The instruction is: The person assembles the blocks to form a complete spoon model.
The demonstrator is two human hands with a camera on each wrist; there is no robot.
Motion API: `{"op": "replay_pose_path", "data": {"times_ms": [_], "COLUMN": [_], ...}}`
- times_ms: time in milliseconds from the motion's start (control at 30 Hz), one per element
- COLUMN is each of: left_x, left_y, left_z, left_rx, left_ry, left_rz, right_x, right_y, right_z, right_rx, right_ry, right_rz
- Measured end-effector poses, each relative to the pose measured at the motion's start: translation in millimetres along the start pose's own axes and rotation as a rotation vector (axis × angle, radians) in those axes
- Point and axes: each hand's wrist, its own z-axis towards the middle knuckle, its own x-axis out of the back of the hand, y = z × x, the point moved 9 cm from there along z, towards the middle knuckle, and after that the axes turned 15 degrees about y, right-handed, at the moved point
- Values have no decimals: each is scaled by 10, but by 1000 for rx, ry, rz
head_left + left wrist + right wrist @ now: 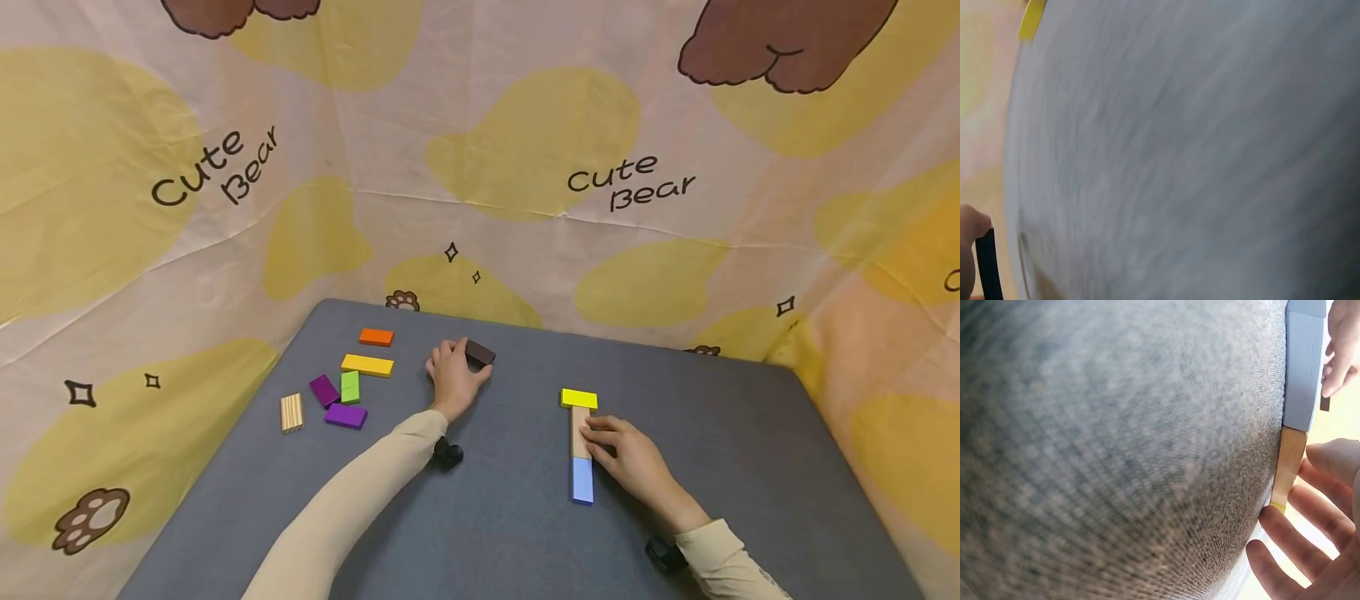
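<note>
In the head view my left hand pinches a dark brown block near the far edge of the table. The left wrist view catches only the thumb against this block's dark edge. My right hand rests its fingertips along the right side of a bare wooden block, fingers loosely extended. That block stands in a line between a yellow block laid crosswise at the far end and a light blue block at the near end.
At the left of the grey table lie an orange block, a long amber block, a green block, two purple blocks and a striped wooden bundle. A printed cloth hangs behind the table.
</note>
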Motion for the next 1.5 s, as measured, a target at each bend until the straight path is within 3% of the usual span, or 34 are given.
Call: {"op": "replay_pose_path", "data": {"times_ms": [133,300,533,667,833,1000,1133,1500], "left_x": [-22,-24,83,194,269,272,247,190], "left_y": [198,464,771,913,1038,1128,1166,1189], "left_z": [-223,-628,-1293,-1592,-1869,-2075,-2180,-2218], "left_rx": [-110,-244,-435,-500,-548,-648,-679,-716], "left_ry": [-86,-229,-396,-451,-499,-488,-505,-504], "left_rz": [-106,-243,-286,-328,-348,-306,-290,-215], "right_x": [11,11,-5,4,19,18,31,48], "right_y": [-12,-19,-12,-19,-26,-22,-22,-31], "right_z": [-3,-4,4,8,7,-2,-3,2], "right_rx": [6,7,-16,-11,-10,-9,2,7], "right_ry": [12,20,-9,1,13,15,32,42], "right_rz": [1,-3,-13,-15,-9,0,6,13]}}
